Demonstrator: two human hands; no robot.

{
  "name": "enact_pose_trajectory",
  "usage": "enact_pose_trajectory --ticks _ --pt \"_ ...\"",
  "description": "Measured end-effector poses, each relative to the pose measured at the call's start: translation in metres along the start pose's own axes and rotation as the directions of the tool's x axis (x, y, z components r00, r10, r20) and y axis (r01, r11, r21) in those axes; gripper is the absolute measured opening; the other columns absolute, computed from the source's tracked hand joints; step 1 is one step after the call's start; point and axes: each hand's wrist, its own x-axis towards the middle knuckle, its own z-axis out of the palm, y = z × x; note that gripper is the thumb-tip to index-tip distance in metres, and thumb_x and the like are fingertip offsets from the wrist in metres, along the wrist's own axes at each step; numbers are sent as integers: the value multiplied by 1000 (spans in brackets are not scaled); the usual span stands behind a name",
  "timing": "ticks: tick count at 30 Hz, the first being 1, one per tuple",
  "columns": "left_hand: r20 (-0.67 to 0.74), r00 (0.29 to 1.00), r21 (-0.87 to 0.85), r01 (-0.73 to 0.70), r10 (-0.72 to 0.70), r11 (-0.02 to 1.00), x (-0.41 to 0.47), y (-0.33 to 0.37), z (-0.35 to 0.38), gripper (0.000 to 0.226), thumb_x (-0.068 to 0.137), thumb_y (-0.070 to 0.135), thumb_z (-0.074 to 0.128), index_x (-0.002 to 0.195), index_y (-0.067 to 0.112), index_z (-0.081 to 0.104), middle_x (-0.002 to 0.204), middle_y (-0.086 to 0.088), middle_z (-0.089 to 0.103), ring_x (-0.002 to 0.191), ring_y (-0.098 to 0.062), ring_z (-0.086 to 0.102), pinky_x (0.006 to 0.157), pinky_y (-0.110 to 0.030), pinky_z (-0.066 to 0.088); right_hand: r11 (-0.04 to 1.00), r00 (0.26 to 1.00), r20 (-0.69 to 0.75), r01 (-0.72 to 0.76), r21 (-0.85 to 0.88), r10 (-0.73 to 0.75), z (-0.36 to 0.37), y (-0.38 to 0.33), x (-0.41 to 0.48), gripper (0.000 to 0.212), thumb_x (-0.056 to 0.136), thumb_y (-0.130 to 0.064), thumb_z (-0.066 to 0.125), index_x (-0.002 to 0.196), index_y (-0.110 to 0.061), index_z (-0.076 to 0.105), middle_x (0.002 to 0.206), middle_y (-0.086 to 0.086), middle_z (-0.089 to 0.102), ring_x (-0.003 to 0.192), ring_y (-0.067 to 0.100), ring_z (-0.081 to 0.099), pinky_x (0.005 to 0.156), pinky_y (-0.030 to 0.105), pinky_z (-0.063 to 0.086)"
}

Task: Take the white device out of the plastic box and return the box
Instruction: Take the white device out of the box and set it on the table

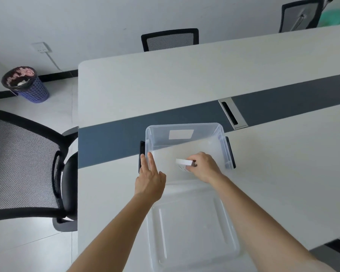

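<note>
A clear plastic box (185,127) with black side latches stands open on the white table, partly over the dark centre strip. My right hand (204,166) reaches inside it and grips a small flat white device (183,162), tilted and lifted a little off the box floor. My left hand (150,178) rests on the box's left rim near the black latch, two fingers stretched out along the wall. The box's clear lid (192,230) lies flat on the table, just in front of the box and between my forearms.
The white table (283,163) has a dark strip with a metal cable port (232,112). A black mesh chair (26,165) stands at the left edge, two more chairs at the far side. A purple bin (26,83) sits on the floor.
</note>
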Motion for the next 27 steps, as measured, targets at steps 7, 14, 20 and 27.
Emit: enact_pose_trajectory --ticks 7,14,20,27 --pt "9 992 -396 117 -123 911 -25 6 -41 58 99 42 37 151 16 30 155 -12 31 140 -32 30 111 -48 32 894 962 -273 134 427 -14 -15 -21 -52 30 81 -14 79 106 -31 75 108 -6 59 80 11 68 84 15 49" --pt "295 952 -899 306 -83 313 -85 15 -78 38 97 40 53 123 14 59 108 -10 71 94 -23 69 73 -33 55 737 966 -241 226 637 -88 3 -52 -110 33 81 -1 76 105 -25 76 118 -8 58 95 9 66 85 13 50" --pt "163 979 -956 188 -124 224 -107 -1 -72 36 93 12 61 129 14 60 109 -13 71 90 -25 68 71 -30 53 477 995 -83 96 873 -49 4 -66 -142 43 90 1 54 120 -28 66 121 -7 64 100 10 68 87 29 57" --pt "41 981 -972 84 -190 220 -126 0 -59 28 90 6 67 118 5 67 99 -8 76 91 -24 72 76 -29 58 470 997 -46 73 879 -68 11 -58 -151 41 90 -15 69 130 -20 62 113 0 70 99 15 70 78 26 57"
